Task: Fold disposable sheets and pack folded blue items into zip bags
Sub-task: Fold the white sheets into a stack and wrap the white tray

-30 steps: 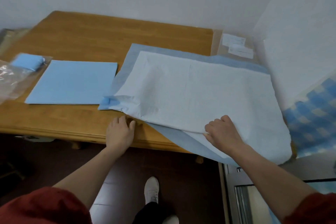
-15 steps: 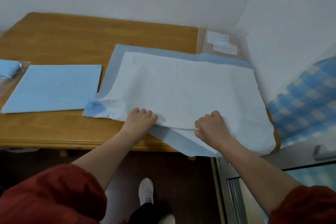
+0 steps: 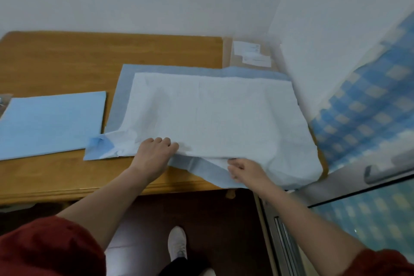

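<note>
A large disposable sheet (image 3: 215, 116), white on top with a blue backing, lies spread over the right half of the wooden table (image 3: 67, 60) and hangs past its front right corner. My left hand (image 3: 154, 154) grips the sheet's near edge with curled fingers. My right hand (image 3: 244, 171) pinches the near edge a little further right, where the blue underside shows. A folded blue sheet (image 3: 51, 123) lies flat on the table to the left, apart from both hands.
A brown cardboard box (image 3: 248, 56) with white labels stands behind the sheet against the wall. A clear bag's edge (image 3: 3, 101) peeks in at far left. A blue checked surface (image 3: 367, 114) sits right of the table. My shoe (image 3: 177, 244) is on the floor below.
My left hand moved from the table edge onto the sheet's near edge and took hold. My right hand slid slightly along the edge. The view shifted right, so the bag has nearly left the frame.
</note>
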